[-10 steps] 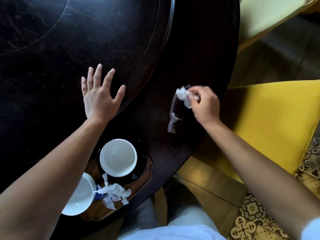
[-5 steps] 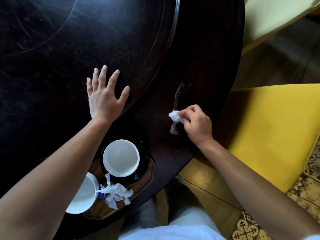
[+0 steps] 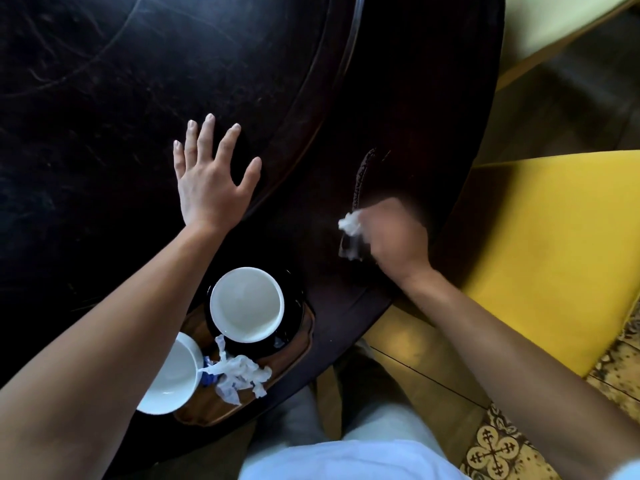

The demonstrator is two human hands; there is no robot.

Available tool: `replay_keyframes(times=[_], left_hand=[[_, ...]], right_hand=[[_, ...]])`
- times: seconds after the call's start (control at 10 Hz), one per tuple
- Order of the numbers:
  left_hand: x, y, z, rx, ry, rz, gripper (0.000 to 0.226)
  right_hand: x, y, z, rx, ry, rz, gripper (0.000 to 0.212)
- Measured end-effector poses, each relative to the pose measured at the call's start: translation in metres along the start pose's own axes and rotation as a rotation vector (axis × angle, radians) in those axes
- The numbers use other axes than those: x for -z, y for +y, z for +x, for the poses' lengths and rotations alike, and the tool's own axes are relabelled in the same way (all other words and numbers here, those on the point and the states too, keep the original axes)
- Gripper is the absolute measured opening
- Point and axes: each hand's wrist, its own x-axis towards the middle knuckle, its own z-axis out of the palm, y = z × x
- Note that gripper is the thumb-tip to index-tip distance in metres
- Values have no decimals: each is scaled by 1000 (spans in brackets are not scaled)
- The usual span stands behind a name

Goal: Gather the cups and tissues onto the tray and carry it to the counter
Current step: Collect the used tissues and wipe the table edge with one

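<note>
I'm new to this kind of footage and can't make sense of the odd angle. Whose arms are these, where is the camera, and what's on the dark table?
There is no machine here. A person wears a wide-angle camera on the head, looking down, so both arms reach in from the bottom of the picture.

The left hand lies flat, fingers spread, on the dark round table. The right hand is blurred by motion and pinches a small white tissue against the tabletop, beside a streak that may be a spill.

Near the table's edge sits a wooden tray. On it are two white cups: one cup stands on a dark saucer, the other cup is partly hidden under the left arm. A crumpled tissue lies between them. A yellow chair stands to the right.
</note>
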Motion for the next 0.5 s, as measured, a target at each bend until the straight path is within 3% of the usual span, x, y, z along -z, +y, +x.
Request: replay_keyframes(times=[0.1, 0.2, 0.5], left_hand=[[0, 0, -1, 0, 2, 2, 66], [0, -1, -1, 0, 2, 0, 66], [0, 0, -1, 0, 9, -13, 65]], right_hand=[[13, -2, 46, -129, -61, -49, 11], [29, -5, 84, -120, -113, -76, 13], [8, 4, 105, -214, -5, -5, 10]])
